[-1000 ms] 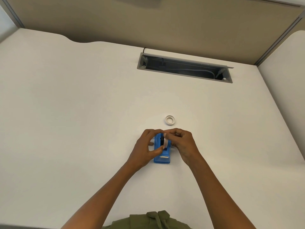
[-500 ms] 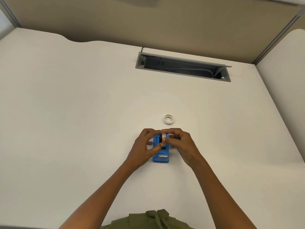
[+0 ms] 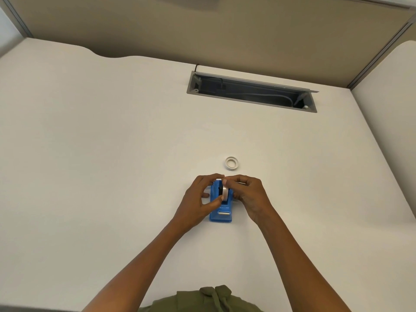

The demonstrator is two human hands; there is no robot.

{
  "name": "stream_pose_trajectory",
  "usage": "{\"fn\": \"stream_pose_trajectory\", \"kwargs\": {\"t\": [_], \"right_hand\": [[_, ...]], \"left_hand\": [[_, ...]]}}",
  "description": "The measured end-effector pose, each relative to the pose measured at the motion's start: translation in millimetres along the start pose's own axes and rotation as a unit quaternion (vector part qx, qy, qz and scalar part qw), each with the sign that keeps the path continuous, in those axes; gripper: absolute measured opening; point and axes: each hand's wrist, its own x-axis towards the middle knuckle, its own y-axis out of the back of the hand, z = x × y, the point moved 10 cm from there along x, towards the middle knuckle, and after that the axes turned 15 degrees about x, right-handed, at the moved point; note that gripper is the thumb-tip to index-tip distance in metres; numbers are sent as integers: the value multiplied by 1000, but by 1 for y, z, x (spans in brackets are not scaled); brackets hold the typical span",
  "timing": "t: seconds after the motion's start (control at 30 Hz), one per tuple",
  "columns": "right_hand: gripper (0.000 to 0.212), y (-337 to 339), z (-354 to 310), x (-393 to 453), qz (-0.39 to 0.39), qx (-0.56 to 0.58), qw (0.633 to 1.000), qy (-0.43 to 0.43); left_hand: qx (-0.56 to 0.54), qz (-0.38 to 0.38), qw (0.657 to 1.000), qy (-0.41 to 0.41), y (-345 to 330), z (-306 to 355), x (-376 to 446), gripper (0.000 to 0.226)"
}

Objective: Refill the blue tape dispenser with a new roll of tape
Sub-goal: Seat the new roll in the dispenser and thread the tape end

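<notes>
- Right, both hands are bunched over the dispenser (image 3: 221, 207), which sits on the desk (image 3: 112, 154) just in front of the person.
- The left hand (image 3: 198, 200) curls in, thumb pressed against the near edge of the roll (image 3: 224, 192); the right hand (image 3: 248, 195) pinches the roll's top from the other side.
- The roll stands upright in the cradle; whether its hub is fully seated cannot be told, fingers hide it.
- Risk one: pushed down crooked, the hub could miss its slots and jam.
- Risk two: the dispenser looks light, so a hard sideways press might skid or tip it.
- Risk three: the loose tape end could stick to a fingertip.
- The core (image 3: 231, 163) lies well clear behind, no hazard.
</notes>
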Motion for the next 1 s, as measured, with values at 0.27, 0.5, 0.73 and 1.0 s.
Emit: {"fn": "stream_pose_trajectory", "kwargs": {"t": [0.27,0.5,0.73,1.0], "right_hand": [[19,-1,-4,-2,-4,-3,1000,-2],[31,-1,-17,-7,-72,-91,993,29],[28,-6,-25,2,-118,-121,986,-2],[24,-12,-29,6,-143,-154,977,-41]], "left_hand": [[3,4,1000,0,0,-1,1,47],[23,-9,1000,-7,-2,-1,0,41],[27,-28,999,0,-4,-2,2,43],[33,-25,999,8,-4,-2,1,43]]}}
